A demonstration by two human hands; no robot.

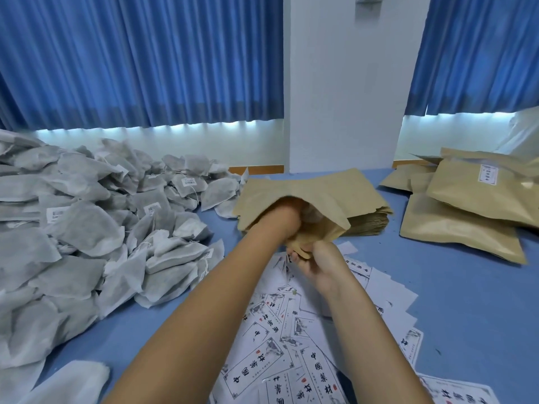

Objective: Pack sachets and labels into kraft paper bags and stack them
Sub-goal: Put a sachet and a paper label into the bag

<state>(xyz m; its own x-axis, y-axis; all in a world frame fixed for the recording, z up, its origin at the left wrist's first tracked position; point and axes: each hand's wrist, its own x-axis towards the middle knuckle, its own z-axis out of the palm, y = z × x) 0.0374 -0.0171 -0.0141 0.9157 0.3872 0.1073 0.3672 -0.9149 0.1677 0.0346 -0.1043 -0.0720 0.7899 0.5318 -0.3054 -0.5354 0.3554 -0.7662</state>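
**Head view: left hand inside kraft bag, right hand holding the mouth**

Head camera looks down over a blue table (455,287). Blue pleated curtains (140,59) hang behind it on both sides of a white wall pillar (344,83).

The heap of grey mesh sachets (87,223) covers the left side of the table. Some sachets have small white tags and strings.

White printed paper labels (291,345) are scattered loose and overlapping at front centre, under both forearms.

Filled kraft paper bags (466,205) are piled at the right rear, lying flat and overlapping. The top one has a small white label stuck on it.

A stack of flat empty kraft paper bags (367,223) sits at centre rear, between the sachet heap and the filled pile.

The open kraft paper bag (306,185) is held above the table, in front of and partly over the empty stack, with its mouth facing the person.

The left hand (287,212) is pushed into the bag mouth up to the wrist. Its fingers are hidden by the paper, so I cannot tell whether they are curled or what they hold. A grey patch shows in the mouth just beside the hand, too covered to identify.

The right hand (320,263) is below the mouth, above the labels. Its fingers and thumb pinch the crumpled lower lip of the bag.
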